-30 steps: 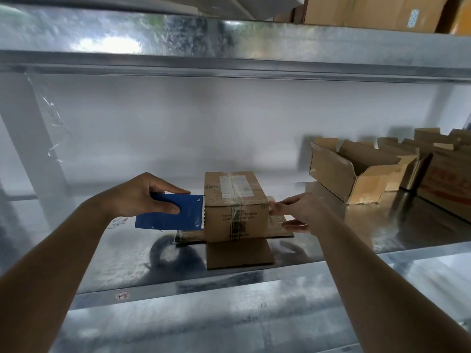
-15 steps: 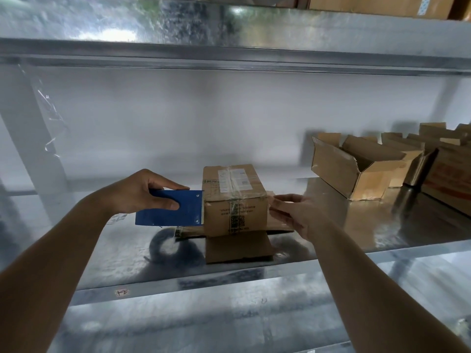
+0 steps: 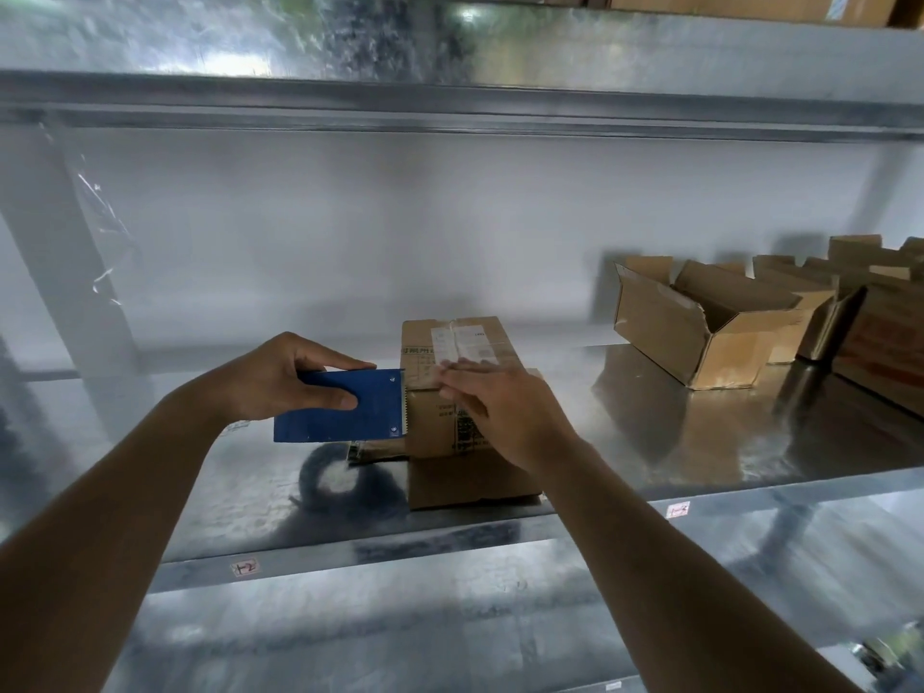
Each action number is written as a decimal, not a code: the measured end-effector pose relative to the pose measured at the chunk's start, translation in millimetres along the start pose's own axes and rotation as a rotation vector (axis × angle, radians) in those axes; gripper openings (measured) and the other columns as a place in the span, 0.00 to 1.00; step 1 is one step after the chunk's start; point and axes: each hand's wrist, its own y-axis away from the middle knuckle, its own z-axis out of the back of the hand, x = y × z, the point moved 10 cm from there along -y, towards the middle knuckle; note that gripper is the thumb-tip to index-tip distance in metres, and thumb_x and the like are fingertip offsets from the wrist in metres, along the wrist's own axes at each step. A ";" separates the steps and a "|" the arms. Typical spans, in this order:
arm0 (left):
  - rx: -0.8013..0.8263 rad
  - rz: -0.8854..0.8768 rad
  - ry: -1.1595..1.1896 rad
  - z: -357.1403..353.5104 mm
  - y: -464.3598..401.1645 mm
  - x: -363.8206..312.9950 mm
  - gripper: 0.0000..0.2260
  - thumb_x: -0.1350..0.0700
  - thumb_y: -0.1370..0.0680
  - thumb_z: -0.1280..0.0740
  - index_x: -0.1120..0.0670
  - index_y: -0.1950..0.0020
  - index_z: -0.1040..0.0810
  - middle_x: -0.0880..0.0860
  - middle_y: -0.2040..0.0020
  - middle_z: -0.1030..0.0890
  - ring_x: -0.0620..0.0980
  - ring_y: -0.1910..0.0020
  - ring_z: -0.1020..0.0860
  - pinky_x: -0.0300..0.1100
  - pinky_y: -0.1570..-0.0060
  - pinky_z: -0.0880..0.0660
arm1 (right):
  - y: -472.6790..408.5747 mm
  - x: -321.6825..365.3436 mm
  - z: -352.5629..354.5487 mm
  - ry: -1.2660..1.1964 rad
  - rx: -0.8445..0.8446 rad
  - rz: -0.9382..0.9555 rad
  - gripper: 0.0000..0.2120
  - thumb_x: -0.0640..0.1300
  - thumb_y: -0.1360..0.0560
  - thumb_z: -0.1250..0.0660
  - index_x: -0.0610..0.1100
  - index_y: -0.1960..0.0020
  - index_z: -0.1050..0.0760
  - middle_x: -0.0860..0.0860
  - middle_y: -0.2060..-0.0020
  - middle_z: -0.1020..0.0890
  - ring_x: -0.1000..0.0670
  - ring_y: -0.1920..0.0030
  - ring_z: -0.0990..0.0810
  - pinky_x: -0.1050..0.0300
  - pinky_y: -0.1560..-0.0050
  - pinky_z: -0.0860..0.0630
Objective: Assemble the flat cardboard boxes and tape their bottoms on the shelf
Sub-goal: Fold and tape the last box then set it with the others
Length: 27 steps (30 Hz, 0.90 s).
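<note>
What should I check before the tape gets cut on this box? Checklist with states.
1. Blue tape cutter gripped by left hand: ok.
2. Cutter's toothed edge against the box's left side: ok.
3. Right hand flat on the box's top, over the clear tape: ok.
4. Box seated on the metal shelf, on its folded-out flaps: ok.
5. Tape pressed down fully along the seam: cannot tell, the hand covers it.
6. Finished open boxes stand apart on the right: ok.
</note>
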 end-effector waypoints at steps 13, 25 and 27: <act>-0.080 0.037 -0.042 14.6 25.3 12.1 0.22 0.45 0.29 0.24 0.40 0.34 0.18 0.42 0.45 0.13 0.46 0.45 0.15 0.52 0.44 0.17 | 5.6 -3.9 -2.0 0.096 -0.041 -0.236 0.28 0.69 0.20 0.44 0.56 0.30 0.21 0.55 0.31 0.21 0.51 0.27 0.26 0.49 0.26 0.29; -0.207 0.108 -0.154 6.2 14.6 17.5 0.16 0.49 0.25 0.22 0.35 0.39 0.16 0.34 0.53 0.14 0.43 0.53 0.16 0.39 0.53 0.21 | -6.1 23.7 -6.3 0.413 -0.004 -0.430 0.31 0.73 0.22 0.46 0.52 0.31 0.28 0.50 0.37 0.22 0.46 0.38 0.21 0.50 0.45 0.21; -0.223 0.143 -0.153 6.1 14.8 16.4 0.15 0.47 0.25 0.22 0.34 0.40 0.16 0.34 0.55 0.15 0.44 0.54 0.17 0.36 0.56 0.23 | -5.0 25.9 -8.3 0.406 -0.002 -0.440 0.33 0.74 0.22 0.48 0.53 0.29 0.30 0.49 0.34 0.23 0.44 0.34 0.23 0.48 0.41 0.22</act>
